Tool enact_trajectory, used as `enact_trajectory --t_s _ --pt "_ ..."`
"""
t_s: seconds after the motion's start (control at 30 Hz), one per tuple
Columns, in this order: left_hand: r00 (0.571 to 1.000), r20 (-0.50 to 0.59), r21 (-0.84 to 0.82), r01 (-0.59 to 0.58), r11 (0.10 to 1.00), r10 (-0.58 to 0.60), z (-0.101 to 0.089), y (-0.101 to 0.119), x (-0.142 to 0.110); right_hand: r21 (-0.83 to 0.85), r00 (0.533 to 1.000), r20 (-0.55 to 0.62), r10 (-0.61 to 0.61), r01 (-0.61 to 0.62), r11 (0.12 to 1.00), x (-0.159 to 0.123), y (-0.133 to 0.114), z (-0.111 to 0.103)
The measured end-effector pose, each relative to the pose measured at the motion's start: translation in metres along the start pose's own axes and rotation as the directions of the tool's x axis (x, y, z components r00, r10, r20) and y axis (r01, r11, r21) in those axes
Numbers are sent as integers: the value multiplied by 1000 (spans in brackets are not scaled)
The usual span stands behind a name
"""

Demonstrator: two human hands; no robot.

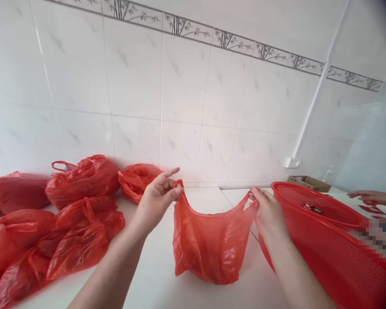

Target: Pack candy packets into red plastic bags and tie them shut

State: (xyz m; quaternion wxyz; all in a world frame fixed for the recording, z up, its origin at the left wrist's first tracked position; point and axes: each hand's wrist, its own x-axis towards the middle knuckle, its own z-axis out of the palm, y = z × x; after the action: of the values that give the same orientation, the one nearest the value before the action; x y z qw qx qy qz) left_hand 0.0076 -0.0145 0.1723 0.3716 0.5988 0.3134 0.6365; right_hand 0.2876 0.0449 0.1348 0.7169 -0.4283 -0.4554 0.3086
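Observation:
A thin red plastic bag [212,244] hangs stretched between my two hands just above the white table. My left hand [159,197] pinches one of its handles between thumb and fingers, with the index finger pointing out. The other handle is gripped in the fingertips of my right hand [270,210]. Between the handles the bag's mouth sags in a curve. Its lower part bulges a little, and I cannot make out whether anything lies inside.
Several red plastic bags [83,180] lie along the left. A large red plastic basket [324,253] stands close at right, small items inside. Behind it are a cardboard box [310,183] and a wall socket [292,162]. Another person's hand [369,197] is at far right.

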Motion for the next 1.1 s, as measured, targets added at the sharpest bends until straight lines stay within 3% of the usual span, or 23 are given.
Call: enact_trajectory --t_s 0.1,0.27,0.37,0.53,0.6,0.63,0.73,0.77,0.8,0.83,0.97,1.1 --pt "996 -75 199 -30 980 45 3 1 -9 175 996 41 82 -88 981 0 9 21" --pt "952 -266 380 -42 924 153 -5 3 -25 510 950 239 201 -299 806 -8 4 62" --pt "937 -302 399 -45 916 178 -10 3 -32 520 907 398 138 -347 780 -26 -2 82" --pt "958 -234 461 -42 886 167 -13 0 -37 348 828 556 70 -308 885 -55 -5 93" --pt "966 -176 514 -73 855 188 -13 -1 -37 186 734 669 115 -315 931 -60 -6 92" --pt "970 -138 543 -97 834 202 -11 -2 -38 98 658 739 145 -318 943 -62 -6 91" --pt "977 18 584 -182 791 212 -5 -3 -38 -61 367 915 166 -280 958 -68 -5 93" --pt "976 68 575 -207 792 207 -2 -4 -38 -73 313 937 154 -256 964 -69 -3 95" --pt "973 103 565 -228 793 206 0 -5 -38 -79 299 943 148 -233 969 -71 -1 98" --pt "970 117 565 -242 788 214 3 -6 -38 -85 319 936 151 -211 974 -71 1 100" --pt "965 127 717 -250 651 230 8 -10 -36 -143 505 838 206 -162 976 -71 8 104" --pt "973 213 839 -231 493 94 7 -11 -33 -131 593 769 238 -218 967 -69 4 103"
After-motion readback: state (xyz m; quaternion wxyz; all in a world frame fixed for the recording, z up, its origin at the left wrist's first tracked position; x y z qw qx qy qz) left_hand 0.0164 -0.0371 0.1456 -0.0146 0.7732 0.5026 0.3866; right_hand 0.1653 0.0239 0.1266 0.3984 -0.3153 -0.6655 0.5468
